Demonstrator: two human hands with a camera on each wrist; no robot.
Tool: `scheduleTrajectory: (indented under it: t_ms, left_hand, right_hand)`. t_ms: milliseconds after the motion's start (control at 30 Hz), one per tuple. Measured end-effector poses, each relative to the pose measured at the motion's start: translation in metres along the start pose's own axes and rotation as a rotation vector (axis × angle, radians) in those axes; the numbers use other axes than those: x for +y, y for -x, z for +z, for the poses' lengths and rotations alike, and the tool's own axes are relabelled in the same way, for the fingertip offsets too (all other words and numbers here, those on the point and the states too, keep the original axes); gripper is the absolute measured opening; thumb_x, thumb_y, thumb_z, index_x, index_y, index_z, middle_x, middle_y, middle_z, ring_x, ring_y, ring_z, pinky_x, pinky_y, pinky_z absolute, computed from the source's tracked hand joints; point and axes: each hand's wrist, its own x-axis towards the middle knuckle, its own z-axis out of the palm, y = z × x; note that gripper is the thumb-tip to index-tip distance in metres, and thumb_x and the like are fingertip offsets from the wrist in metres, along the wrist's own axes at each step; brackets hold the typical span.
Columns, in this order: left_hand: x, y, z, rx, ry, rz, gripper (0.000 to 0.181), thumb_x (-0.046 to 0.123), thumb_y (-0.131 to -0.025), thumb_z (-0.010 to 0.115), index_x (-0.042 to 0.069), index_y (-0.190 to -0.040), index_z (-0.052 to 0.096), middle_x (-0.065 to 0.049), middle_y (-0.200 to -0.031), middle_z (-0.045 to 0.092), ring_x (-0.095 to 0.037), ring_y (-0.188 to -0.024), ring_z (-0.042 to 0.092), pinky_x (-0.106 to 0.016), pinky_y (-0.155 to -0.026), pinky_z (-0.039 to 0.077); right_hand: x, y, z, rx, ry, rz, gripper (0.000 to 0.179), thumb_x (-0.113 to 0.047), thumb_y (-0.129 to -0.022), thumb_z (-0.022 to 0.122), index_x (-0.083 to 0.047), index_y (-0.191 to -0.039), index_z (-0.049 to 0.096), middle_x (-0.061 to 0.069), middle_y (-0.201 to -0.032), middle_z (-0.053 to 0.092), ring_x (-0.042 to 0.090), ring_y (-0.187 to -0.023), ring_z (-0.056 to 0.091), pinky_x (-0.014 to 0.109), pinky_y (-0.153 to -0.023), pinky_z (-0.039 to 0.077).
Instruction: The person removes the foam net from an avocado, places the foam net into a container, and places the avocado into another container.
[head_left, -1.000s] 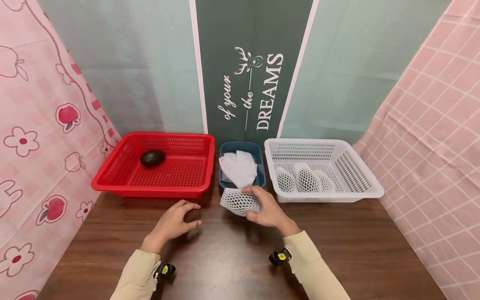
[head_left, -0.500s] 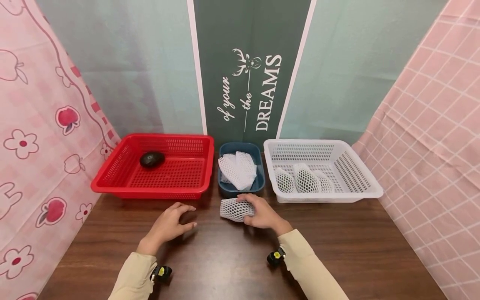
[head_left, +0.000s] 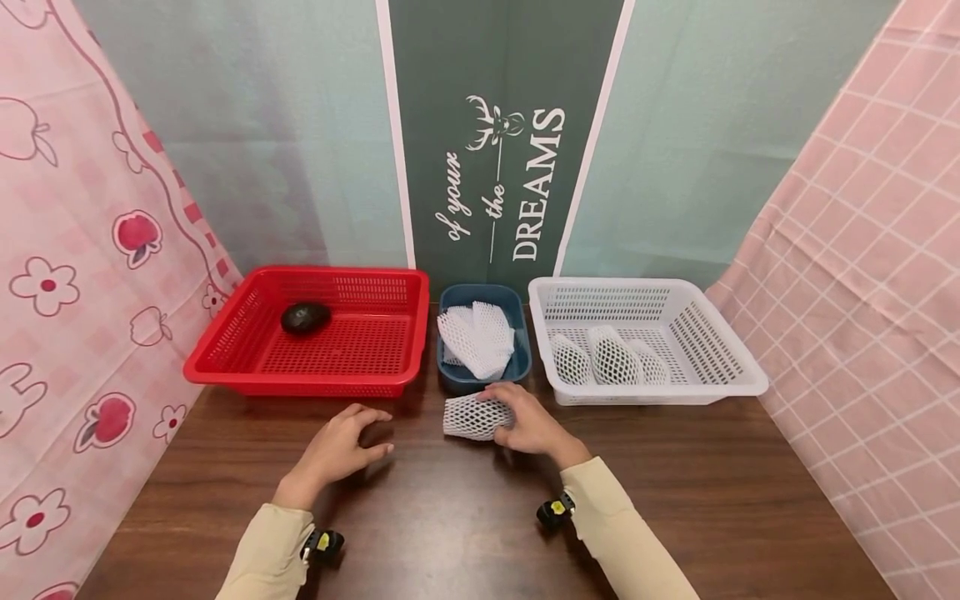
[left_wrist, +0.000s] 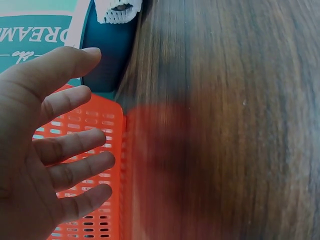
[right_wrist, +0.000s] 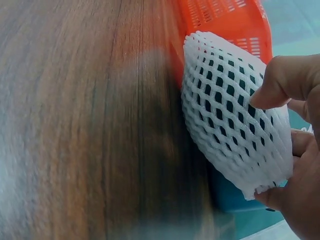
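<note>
Held in the right hand, thumb on one side and fingers on the other, a white foam net sleeve with something dark showing through the holes; just in front of a dark blue plastic tub, over a shiny brown wood table, too hard to tell if touching it; in the tub, loose white foam nets in a pile; near the front of a red plastic basket with holes, the left hand, thumb and fingers apart, softly bent; toward the back of the red basket, one shiny black oval fruit; right of the tub, a white plastic basket with holes, with three net-wrapped lumps side by side near its front.
</note>
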Motion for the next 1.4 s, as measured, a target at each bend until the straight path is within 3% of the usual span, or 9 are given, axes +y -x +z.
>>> scheduleTrajectory:
  t_ms: [267, 533, 733, 1067, 1400]
  left_hand:
    - [0.008, -0.001, -0.003, 0.032, 0.051, -0.003, 0.042, 0.025, -0.071, 0.079, 0.008, -0.108, 0.067, -0.008, -0.101, 0.061, -0.025, -0.093, 0.057, -0.044, -0.078, 0.047]
    - [0.012, -0.003, 0.001, 0.041, 0.066, 0.001, 0.042, 0.025, -0.072, 0.079, 0.007, -0.108, 0.066, -0.008, -0.101, 0.062, -0.023, -0.093, 0.057, -0.043, -0.079, 0.047]
    - [0.023, -0.012, 0.012, 0.041, 0.117, 0.015, 0.04, 0.022, -0.074, 0.078, 0.006, -0.108, 0.066, -0.008, -0.102, 0.062, -0.023, -0.094, 0.057, -0.042, -0.081, 0.046]
    - [0.038, -0.031, 0.032, 0.069, 0.186, 0.049, 0.035, 0.007, -0.074, 0.074, 0.002, -0.107, 0.065, -0.013, -0.099, 0.062, -0.03, -0.091, 0.059, -0.043, -0.079, 0.046]
    - [0.044, -0.044, 0.048, 0.081, 0.156, -0.001, 0.019, -0.001, -0.078, 0.068, 0.0, -0.096, 0.068, -0.009, -0.092, 0.064, -0.025, -0.085, 0.061, -0.039, -0.075, 0.048]
  right_hand:
    - [-0.006, 0.003, -0.013, 0.04, 0.024, -0.01, 0.051, -0.005, -0.063, 0.063, -0.007, -0.114, 0.06, 0.007, -0.117, 0.056, 0.025, -0.111, 0.049, 0.044, -0.091, 0.039]
    - [-0.007, 0.005, -0.018, 0.021, 0.055, 0.031, 0.046, -0.01, -0.069, 0.067, -0.007, -0.114, 0.06, 0.004, -0.115, 0.057, 0.022, -0.11, 0.049, 0.042, -0.092, 0.039]
    - [-0.006, 0.016, -0.019, 0.065, 0.06, 0.093, 0.044, -0.013, -0.075, 0.071, -0.005, -0.116, 0.059, 0.007, -0.115, 0.058, 0.025, -0.109, 0.05, 0.044, -0.089, 0.041]
    - [0.001, 0.027, -0.018, 0.075, 0.099, 0.126, 0.045, -0.016, -0.075, 0.074, -0.006, -0.116, 0.059, 0.009, -0.119, 0.055, 0.025, -0.112, 0.048, 0.043, -0.091, 0.041]
    - [0.003, 0.033, -0.02, 0.08, 0.13, 0.174, 0.047, -0.021, -0.077, 0.074, -0.005, -0.118, 0.058, 0.009, -0.112, 0.056, 0.024, -0.099, 0.054, 0.043, -0.084, 0.044]
